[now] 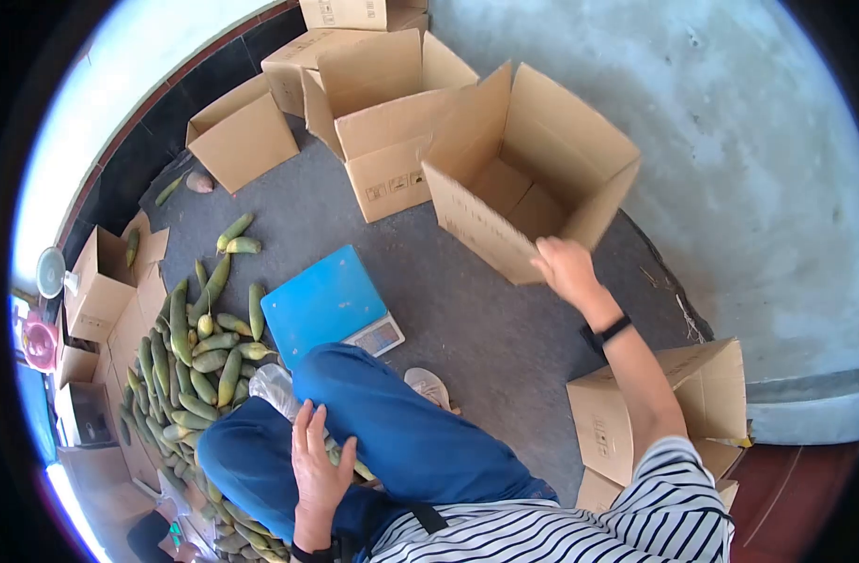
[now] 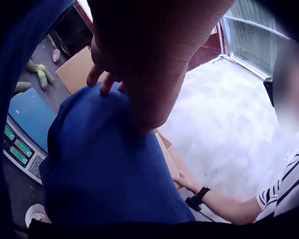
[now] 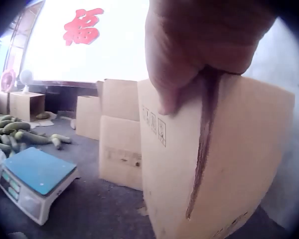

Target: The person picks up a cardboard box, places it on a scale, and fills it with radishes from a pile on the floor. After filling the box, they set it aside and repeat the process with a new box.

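My right hand (image 1: 568, 272) grips the near corner of an open cardboard box (image 1: 481, 230). In the right wrist view the thumb lies over one outer side of this box (image 3: 174, 164), and a dark, ragged split runs down the corner below the hand. The box looks hollow to its bottom in the head view. My left hand (image 1: 319, 464) holds nothing and rests by the knee in blue trousers (image 1: 401, 413), its fingers loosely extended. Between the knees and the boxes stands a scale with a blue platform (image 1: 322, 296), with lit green displays (image 2: 21, 147) in the left wrist view.
A large heap of long green cucumber-like vegetables (image 1: 199, 389) lies left of the scale. More open boxes (image 1: 383, 122) stand along the back, and another box (image 1: 603, 422) is at my right. A pale wall (image 1: 730, 188) rises behind the gripped box.
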